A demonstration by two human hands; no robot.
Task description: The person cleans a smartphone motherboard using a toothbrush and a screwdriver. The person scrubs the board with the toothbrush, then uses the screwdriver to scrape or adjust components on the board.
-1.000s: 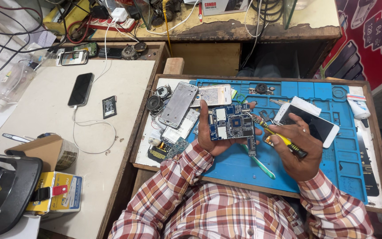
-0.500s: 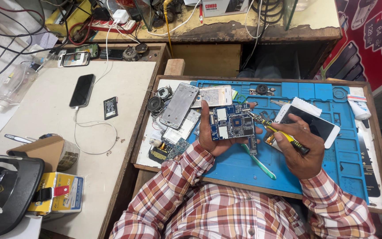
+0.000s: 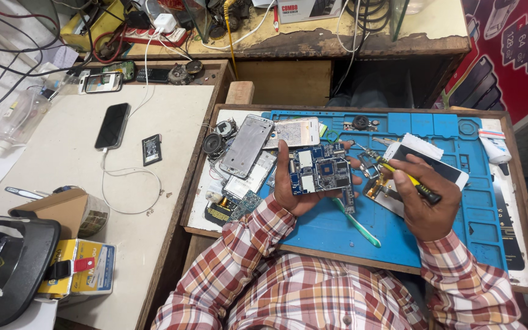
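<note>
My left hand (image 3: pixel 291 186) holds a blue phone circuit board (image 3: pixel 320 171) up above the blue work mat (image 3: pixel 459 214), chips facing me. My right hand (image 3: pixel 426 198) grips a yellow-and-black screwdriver (image 3: pixel 407 178) whose tip points left toward the board's right edge. A white-framed phone (image 3: pixel 438 164) lies on the mat just beyond my right hand. A green plastic pry tool (image 3: pixel 359 223) lies on the mat below the board.
Phone back covers and frames (image 3: pixel 249 145), small speakers (image 3: pixel 214 144) and loose parts crowd the tray's left part. A black phone on a cable (image 3: pixel 112 125) and a battery (image 3: pixel 151 150) lie on the left table. A cardboard box (image 3: pixel 62 211) and black helmet (image 3: pixel 7 269) sit lower left.
My hands have stayed in nearly the same place; the screwdriver tip has shifted slightly near the board's right edge.
</note>
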